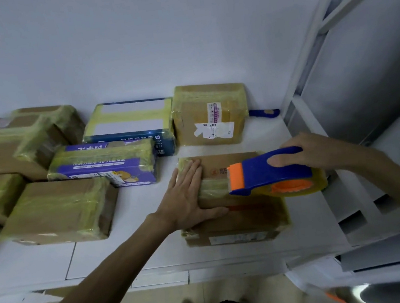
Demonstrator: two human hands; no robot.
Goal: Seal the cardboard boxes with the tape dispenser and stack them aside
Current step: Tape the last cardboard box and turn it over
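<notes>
Counter (140,248): white, carries every box; the work sits near its right front corner, close to the front edge.
Sealed boxes (59,210): several taped ones crowd the left and back edges, laid loosely and not stacked. Judged little room to slide another across without knocking a neighbour.
Box (242,211): brown, flat on the counter, banded with yellowish tape, dispenser across its top. Risk: it skids toward the right edge if the pull outruns the hold-down.
Dispenser (267,170): blue body, orange blade end pointing left, roll at right. Risk: tape wrinkles or runs askew if tilted.
Left grip (187,198): flat palm, fingers straight, pressing the box's left end just beside the blade. Risk: fingertips nicked at the cut.
Right grip (313,151): closed round the dispenser handle. Risk: slipping under the pull.
</notes>
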